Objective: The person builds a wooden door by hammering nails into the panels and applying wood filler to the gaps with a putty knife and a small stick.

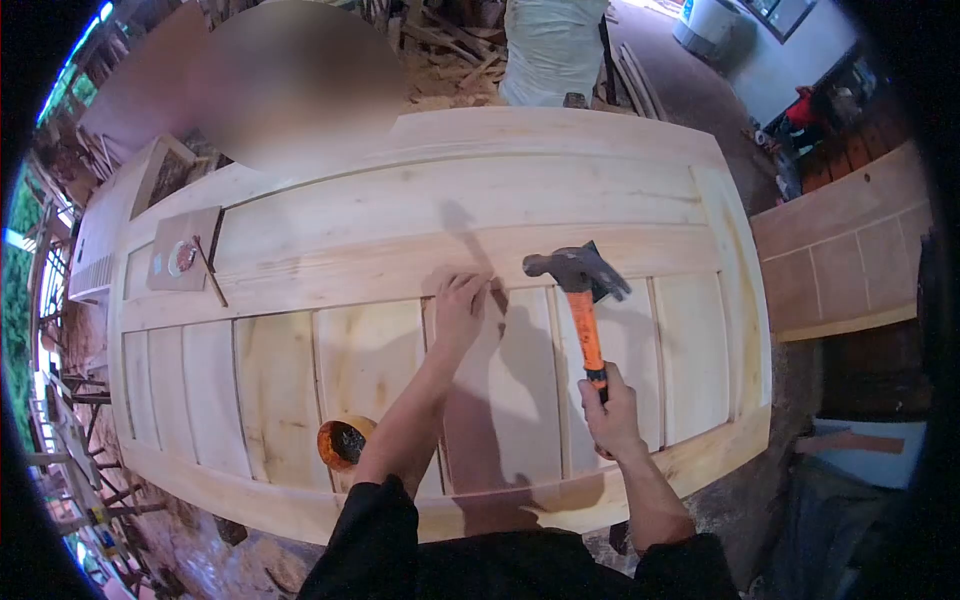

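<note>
A claw hammer (583,300) with a dark head and an orange handle is gripped low on its handle by my right hand (610,415). Its head is raised over the pale wooden door panel (600,245), to the right of my left hand (463,305). The fingers of that left hand are pinched together at the edge of the middle rail, above the upright boards. Whatever sits between those fingertips is too small to make out. Shadows of the hammer and my arm fall across the wood.
An orange-rimmed round container (344,441) lies by my left forearm. A brown board (183,250) carrying a small dish (182,258) and a thin stick (211,272) rests at the panel's left. Another wooden panel (850,245) stands at right. Behind are a white sack (553,50) and wood scraps (450,60).
</note>
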Motion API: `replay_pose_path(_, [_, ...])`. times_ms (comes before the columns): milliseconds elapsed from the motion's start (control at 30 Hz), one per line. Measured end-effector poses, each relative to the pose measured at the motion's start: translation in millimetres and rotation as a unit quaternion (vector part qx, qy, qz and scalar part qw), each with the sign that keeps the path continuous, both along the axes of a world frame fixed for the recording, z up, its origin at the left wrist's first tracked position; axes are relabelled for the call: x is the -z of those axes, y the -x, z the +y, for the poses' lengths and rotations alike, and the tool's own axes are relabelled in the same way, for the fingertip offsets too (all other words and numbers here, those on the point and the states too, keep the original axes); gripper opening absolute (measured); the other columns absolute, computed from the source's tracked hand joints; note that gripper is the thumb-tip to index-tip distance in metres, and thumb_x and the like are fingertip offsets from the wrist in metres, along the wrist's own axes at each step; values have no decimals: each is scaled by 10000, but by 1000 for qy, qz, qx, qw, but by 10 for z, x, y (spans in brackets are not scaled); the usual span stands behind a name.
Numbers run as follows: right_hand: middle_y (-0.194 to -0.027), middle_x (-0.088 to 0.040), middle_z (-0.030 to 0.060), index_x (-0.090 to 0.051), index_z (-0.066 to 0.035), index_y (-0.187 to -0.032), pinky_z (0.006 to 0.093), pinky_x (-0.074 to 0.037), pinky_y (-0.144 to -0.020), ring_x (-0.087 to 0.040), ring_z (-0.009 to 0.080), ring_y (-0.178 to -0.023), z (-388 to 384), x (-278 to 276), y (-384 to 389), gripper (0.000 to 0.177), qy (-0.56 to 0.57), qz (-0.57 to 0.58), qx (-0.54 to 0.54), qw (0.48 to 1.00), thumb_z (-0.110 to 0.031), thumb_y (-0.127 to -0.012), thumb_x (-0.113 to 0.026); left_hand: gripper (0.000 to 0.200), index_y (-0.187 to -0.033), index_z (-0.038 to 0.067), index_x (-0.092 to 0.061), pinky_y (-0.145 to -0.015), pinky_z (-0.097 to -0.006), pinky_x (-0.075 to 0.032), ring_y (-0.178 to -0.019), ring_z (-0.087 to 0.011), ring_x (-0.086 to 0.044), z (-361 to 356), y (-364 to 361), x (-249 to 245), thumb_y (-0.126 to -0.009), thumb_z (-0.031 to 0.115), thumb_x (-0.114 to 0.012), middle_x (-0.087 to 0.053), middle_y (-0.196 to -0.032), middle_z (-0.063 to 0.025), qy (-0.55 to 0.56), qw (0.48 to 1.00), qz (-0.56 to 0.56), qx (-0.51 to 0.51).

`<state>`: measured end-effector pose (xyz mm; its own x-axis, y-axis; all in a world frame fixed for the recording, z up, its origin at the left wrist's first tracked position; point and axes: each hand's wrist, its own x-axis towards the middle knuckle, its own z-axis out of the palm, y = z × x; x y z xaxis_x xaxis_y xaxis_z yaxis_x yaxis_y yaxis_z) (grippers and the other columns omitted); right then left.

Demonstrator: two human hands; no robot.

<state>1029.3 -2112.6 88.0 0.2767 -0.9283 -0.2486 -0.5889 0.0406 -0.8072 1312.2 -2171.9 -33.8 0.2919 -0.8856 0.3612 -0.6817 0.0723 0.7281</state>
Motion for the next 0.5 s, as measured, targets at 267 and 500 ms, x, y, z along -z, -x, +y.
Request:
replay_pose_path(267, [-779,-643,205,-508,-27,-1123,492,-507,-646,-668,423,-721,-130,50,-298,220,36,60,-66,995,-176,-993,-604,269,-1170,78,-711,-939,-407,-494,-994,-304,-654,13,-27,64,-903,92,-683,-740,-1040,-84,6,1000,17,11])
replay_pose_path(500, [-798,-645,202,-495,-43,-1106,513,-505,-636,-671,426,-729,-198,147,-441,227,56,91,-92,990,-227,-1011,-588,601,-1452,93,-533,-918,-414,-470,-949,-285,-624,70,-2,-97,-876,58,-702,-731,-938,-70,-31,997,64,-17])
